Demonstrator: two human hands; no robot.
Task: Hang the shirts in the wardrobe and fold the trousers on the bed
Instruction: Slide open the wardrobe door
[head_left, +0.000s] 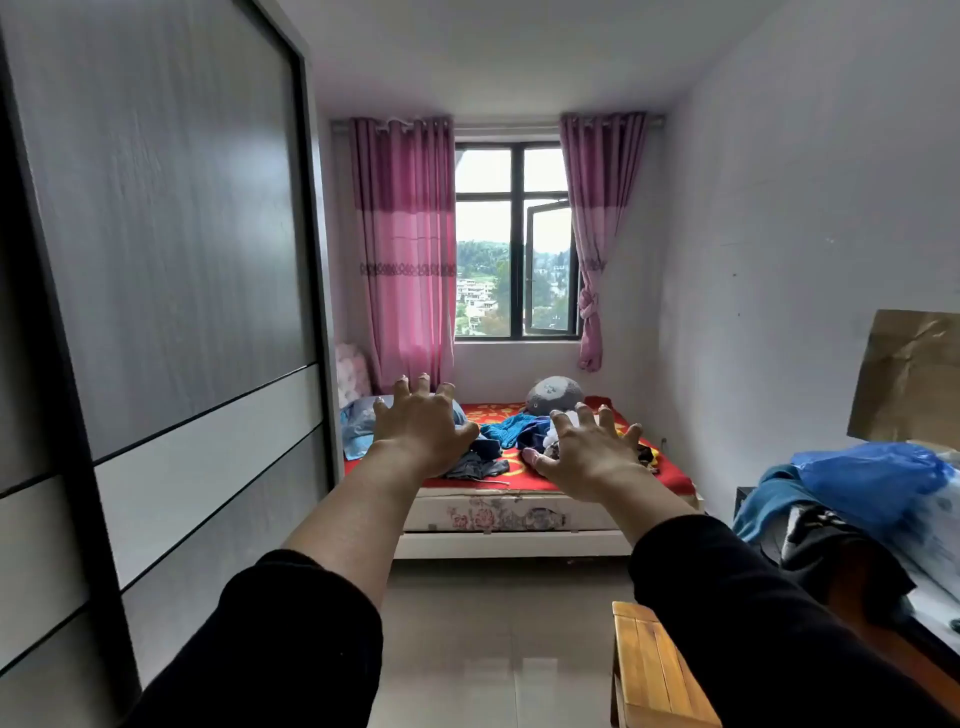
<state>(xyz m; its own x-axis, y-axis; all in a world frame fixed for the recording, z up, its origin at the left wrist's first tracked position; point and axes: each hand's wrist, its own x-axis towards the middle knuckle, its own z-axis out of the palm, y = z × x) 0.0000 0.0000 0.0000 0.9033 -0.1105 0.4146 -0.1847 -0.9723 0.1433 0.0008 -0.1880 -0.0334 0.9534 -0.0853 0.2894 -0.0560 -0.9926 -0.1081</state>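
Both my arms are stretched out ahead in black sleeves pushed up the forearms. My left hand (418, 431) and my right hand (589, 449) hover in the air with fingers spread, holding nothing. Far ahead stands the bed (670, 475) with a red patterned cover. A heap of clothes (511, 431) lies on it, blue and dark pieces mixed, and a dark garment (475, 467) hangs near the front edge. The wardrobe (171, 312) fills the left side; its grey sliding doors are closed.
A grey plush toy (553, 395) and a blue pillow (358, 423) lie at the bed's head under the window (514, 239) with pink curtains. At right, a table holds a blue plastic bag (872, 483) and clothes. A wooden stool (657, 670) stands near my right arm. Tiled floor (498, 623) leads to the bed.
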